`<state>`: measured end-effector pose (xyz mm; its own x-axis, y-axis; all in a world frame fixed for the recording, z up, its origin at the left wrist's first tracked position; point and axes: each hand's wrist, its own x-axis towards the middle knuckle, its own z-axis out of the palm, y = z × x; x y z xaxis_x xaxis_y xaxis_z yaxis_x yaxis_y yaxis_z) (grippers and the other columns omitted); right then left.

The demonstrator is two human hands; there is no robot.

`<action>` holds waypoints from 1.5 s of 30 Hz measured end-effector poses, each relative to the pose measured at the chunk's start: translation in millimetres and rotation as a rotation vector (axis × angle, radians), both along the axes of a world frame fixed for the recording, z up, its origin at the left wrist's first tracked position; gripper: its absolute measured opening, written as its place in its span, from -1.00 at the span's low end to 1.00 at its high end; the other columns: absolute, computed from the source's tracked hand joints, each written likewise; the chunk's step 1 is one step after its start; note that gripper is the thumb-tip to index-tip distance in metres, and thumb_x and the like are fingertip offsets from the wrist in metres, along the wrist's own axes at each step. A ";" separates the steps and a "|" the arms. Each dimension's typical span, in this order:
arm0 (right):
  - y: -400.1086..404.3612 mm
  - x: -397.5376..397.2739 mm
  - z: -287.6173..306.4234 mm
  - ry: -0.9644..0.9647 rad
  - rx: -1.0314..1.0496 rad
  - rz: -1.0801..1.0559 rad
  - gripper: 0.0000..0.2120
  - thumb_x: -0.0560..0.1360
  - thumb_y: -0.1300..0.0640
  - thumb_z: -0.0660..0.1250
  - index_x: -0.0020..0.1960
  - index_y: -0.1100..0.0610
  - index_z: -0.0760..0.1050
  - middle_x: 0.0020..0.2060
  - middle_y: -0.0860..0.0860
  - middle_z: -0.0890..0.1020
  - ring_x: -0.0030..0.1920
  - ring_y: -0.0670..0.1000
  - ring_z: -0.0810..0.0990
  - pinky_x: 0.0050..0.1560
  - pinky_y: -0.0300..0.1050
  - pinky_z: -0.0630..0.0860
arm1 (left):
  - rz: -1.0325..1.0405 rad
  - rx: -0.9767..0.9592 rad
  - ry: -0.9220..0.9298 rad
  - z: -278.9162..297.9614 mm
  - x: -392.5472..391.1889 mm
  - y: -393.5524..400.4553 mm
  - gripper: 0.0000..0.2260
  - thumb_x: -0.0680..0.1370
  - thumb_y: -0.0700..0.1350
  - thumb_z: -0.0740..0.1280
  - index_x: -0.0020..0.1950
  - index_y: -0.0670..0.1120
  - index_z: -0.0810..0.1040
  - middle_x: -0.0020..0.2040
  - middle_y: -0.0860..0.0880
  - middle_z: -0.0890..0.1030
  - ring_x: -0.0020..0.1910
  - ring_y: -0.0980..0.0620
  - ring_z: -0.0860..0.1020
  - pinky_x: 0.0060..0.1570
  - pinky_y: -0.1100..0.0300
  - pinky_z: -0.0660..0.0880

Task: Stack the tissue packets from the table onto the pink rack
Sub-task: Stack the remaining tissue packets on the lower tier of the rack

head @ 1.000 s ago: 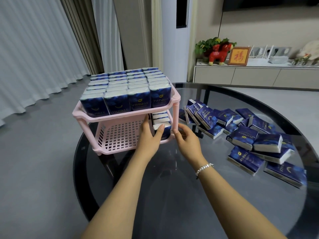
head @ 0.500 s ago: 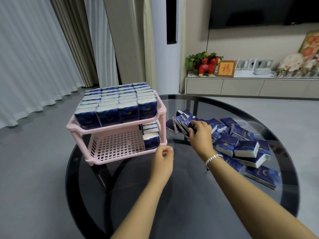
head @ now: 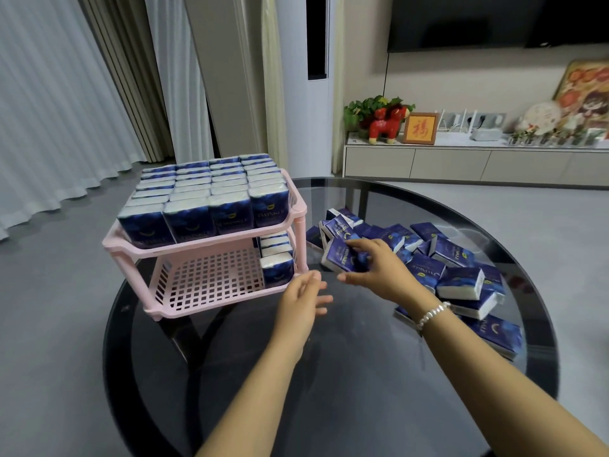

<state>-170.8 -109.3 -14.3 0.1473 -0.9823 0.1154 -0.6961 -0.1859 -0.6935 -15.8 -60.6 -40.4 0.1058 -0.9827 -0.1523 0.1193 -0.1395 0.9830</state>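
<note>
Dark blue tissue packets [head: 441, 258] with white edges lie heaped along the surface's [head: 362, 407] right edge. The right hand [head: 379, 272] grips one packet [head: 341, 257]. The left hand [head: 301, 306] hovers, fingers spread, beside the pink rack's [head: 204, 282] front right corner.

A round dark glass tabletop [head: 346, 384] carries a pink two-tier rack [head: 211, 285] at its far left and a loose heap of blue tissue packets [head: 458, 282] on the right.
</note>
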 end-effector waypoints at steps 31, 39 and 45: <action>-69.8 28.9 -25.2 0.068 0.089 -0.315 -0.59 0.41 -0.03 0.43 0.11 0.17 0.39 -0.01 0.08 0.51 0.17 0.12 0.37 0.07 0.01 0.38 | 0.013 0.093 0.219 -0.8 25.8 -4.3 -0.75 0.58 -0.25 0.27 0.25 -0.16 0.51 0.12 -0.15 0.63 0.02 -0.05 0.63 -0.08 0.12 0.60; -24.4 11.0 -15.1 -0.460 -0.012 -0.313 -0.79 0.52 0.10 0.31 0.16 0.03 0.48 0.02 0.10 0.63 0.03 0.05 0.61 -0.01 -0.03 0.55 | 0.002 0.113 0.165 2.7 30.3 2.4 -0.77 0.61 -0.18 0.24 0.25 -0.15 0.51 0.12 -0.18 0.64 0.04 -0.12 0.64 -0.04 0.03 0.60; 16.2 -2.7 7.4 -0.554 0.023 -0.107 -0.81 0.49 0.16 0.37 0.08 0.18 0.49 -0.23 0.02 0.65 -0.23 -0.08 0.61 -0.11 -0.21 0.52 | -0.089 0.112 0.193 6.4 23.4 9.1 -0.76 0.62 -0.11 0.22 0.22 -0.17 0.53 0.09 -0.16 0.66 0.03 -0.11 0.64 0.09 -0.12 0.56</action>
